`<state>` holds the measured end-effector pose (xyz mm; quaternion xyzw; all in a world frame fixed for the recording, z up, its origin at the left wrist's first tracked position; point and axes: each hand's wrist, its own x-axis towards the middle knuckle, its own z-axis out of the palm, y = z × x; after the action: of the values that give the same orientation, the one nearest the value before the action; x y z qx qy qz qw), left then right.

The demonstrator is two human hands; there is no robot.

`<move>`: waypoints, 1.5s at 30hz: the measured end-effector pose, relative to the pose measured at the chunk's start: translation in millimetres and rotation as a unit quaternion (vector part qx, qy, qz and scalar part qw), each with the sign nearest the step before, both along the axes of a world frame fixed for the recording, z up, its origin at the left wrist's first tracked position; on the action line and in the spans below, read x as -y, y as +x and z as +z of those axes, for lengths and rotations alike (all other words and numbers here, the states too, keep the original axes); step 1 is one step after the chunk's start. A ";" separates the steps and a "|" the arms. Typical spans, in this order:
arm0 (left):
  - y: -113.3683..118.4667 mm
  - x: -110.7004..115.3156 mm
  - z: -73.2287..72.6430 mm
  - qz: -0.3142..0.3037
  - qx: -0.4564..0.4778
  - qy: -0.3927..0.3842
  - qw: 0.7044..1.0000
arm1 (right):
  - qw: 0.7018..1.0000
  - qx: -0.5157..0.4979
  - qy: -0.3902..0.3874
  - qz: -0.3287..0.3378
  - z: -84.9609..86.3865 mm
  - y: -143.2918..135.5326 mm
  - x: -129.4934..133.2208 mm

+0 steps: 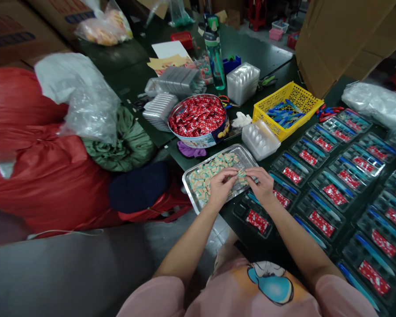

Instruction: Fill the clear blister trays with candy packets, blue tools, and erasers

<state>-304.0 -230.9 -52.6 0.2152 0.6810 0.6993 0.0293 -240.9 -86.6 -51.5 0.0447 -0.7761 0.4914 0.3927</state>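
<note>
Over a metal tray (193,200) at the table's front edge, my left hand (221,185) and my right hand (261,184) meet with fingertips pinched. Between them are small beige-and-teal pieces (240,173), too small to make out exactly. Many similar loose square pieces (204,176) cover the tray's left and middle. Close to my right forearm lies a clear plastic blister pack (255,215) with a red dotted packet and a blue pen-like tool in it. Several rows of such packs spread to the right.
Behind the tray stands a round tin (201,141) full of red packets. A yellow basket (267,115) holds blue tools. Stacked clear blister trays (260,140), a purple cloth (191,151) and a green water bottle (216,61) are nearby. Large red sacks (46,176) fill the left.
</note>
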 end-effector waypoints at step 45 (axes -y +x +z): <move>2.1 -6.1 -13.2 0.059 0.208 0.118 0.969 | 0.997 0.069 0.014 0.032 8.9 -2.6 0.9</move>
<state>-302.0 -224.8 -65.8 0.0267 0.5843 0.8044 0.1035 -243.5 -87.5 -42.6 0.0403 -0.8063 0.4948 0.3215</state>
